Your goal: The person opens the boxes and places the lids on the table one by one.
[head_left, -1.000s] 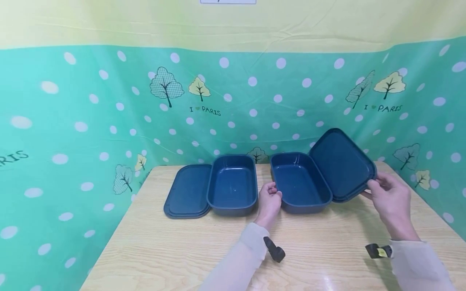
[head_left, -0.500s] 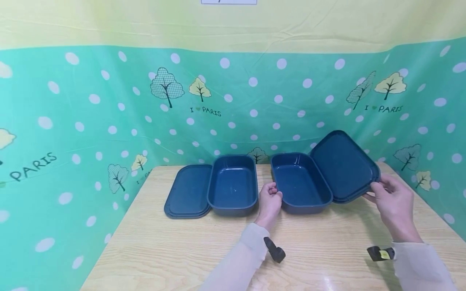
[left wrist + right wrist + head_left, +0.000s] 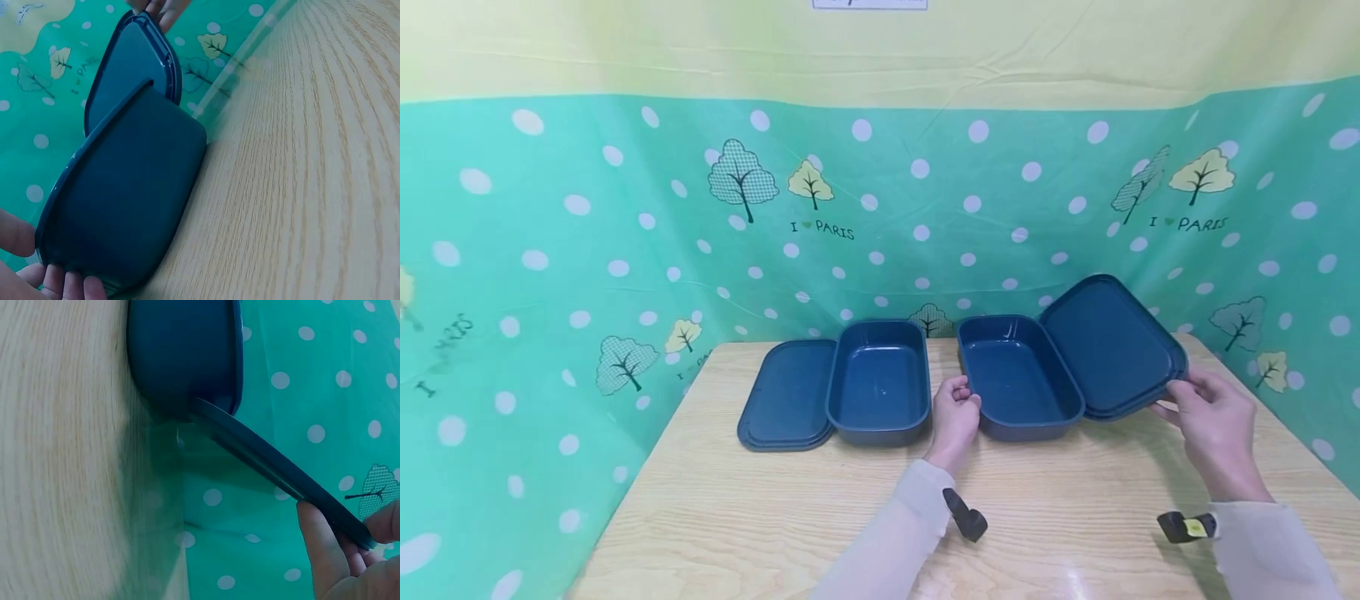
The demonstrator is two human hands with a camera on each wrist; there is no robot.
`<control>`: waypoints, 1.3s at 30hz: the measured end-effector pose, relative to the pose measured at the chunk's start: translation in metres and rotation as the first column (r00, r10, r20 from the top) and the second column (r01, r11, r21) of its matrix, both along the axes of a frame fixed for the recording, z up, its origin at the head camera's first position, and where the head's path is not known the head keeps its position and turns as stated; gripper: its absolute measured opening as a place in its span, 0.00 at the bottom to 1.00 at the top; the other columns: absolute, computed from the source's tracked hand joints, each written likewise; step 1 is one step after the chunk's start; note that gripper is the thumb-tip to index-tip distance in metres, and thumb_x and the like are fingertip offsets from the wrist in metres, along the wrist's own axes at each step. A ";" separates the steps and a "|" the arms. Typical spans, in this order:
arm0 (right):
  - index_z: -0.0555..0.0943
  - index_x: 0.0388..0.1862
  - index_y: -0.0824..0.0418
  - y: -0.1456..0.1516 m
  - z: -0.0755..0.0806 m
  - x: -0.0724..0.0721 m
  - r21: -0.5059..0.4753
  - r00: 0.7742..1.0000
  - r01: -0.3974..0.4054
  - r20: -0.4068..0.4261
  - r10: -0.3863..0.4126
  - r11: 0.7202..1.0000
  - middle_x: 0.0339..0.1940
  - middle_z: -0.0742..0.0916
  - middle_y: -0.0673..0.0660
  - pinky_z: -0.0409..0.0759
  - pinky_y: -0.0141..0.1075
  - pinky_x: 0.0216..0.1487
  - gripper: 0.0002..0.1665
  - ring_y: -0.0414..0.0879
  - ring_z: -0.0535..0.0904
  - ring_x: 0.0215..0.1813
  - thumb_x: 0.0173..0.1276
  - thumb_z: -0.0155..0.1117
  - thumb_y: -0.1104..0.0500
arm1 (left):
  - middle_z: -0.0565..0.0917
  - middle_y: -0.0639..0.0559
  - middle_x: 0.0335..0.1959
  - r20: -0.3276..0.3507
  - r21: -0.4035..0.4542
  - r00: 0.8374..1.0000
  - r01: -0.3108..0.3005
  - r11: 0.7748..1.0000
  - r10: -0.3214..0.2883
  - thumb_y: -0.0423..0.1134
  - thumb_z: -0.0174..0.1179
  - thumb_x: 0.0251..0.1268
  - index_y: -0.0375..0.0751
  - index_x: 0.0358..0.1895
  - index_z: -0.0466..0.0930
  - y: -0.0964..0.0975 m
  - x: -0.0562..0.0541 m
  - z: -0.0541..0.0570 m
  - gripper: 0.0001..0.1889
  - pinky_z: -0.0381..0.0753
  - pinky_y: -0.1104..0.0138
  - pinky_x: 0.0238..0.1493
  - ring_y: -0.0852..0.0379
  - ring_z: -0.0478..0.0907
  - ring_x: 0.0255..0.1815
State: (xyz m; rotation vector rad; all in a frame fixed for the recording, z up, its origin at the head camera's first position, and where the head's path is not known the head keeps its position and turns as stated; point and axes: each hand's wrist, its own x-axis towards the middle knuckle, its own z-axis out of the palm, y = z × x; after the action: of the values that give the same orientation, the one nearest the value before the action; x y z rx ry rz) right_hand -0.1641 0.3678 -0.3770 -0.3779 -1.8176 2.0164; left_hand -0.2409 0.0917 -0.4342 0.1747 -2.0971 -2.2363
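Observation:
Two dark blue rectangular food containers stand side by side without lids on. My left hand (image 3: 955, 417) holds the right container (image 3: 1018, 375) by its left side, fingers on the outer wall and thumb near the rim, as the left wrist view shows. My right hand (image 3: 1213, 421) pinches the near right corner of a matching lid (image 3: 1112, 346), thumb on one face and fingers behind. That lid is tilted, its left edge low against the container's right side and its right edge raised; the right wrist view shows it edge-on (image 3: 269, 462).
Left of centre is the second container (image 3: 883, 383), open at the top. A second lid (image 3: 790, 396) lies along its left side. All rest on a wooden table (image 3: 1037, 517) near its back edge. A green dotted cloth (image 3: 917, 208) hangs behind and at both sides.
The right hand has moved slightly right and down, and the lid's raised side has sunk with it. The left hand and both containers have stayed put.

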 end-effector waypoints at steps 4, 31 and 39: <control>0.72 0.51 0.64 0.002 -0.004 0.000 -0.023 1.000 0.000 -0.008 -0.001 1.000 0.36 0.83 0.48 0.82 0.33 0.35 0.12 0.37 0.84 0.34 0.70 0.53 0.66 | 0.75 0.48 0.37 -0.002 0.004 1.000 -0.002 1.000 0.002 0.23 0.57 0.56 0.31 0.52 0.76 0.000 0.001 0.001 0.18 0.79 0.65 0.43 0.55 0.74 0.40; 0.51 0.72 0.76 0.018 -0.019 -0.002 -0.111 0.998 -0.045 0.027 0.048 0.993 0.41 0.80 0.46 0.81 0.33 0.41 0.36 0.37 0.84 0.39 0.72 0.52 0.62 | 0.75 0.48 0.37 0.007 0.021 1.000 0.001 1.000 -0.001 0.23 0.57 0.56 0.32 0.52 0.76 0.000 0.001 0.001 0.18 0.79 0.65 0.41 0.55 0.74 0.39; 0.53 0.71 0.76 0.021 -0.025 -0.002 -0.097 0.997 -0.031 0.061 0.037 0.995 0.39 0.80 0.46 0.82 0.33 0.40 0.35 0.37 0.85 0.37 0.72 0.52 0.62 | 0.76 0.48 0.37 -0.002 0.003 1.000 -0.002 1.000 0.002 0.23 0.57 0.56 0.31 0.53 0.76 0.000 0.002 0.002 0.19 0.78 0.65 0.41 0.55 0.73 0.40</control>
State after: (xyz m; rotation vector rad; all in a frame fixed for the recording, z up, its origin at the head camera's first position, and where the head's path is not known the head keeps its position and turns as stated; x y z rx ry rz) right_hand -0.1658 0.3888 -0.4015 -0.4457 -1.7799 2.1432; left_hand -0.2393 0.0915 -0.4325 0.1740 -2.0918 -2.2374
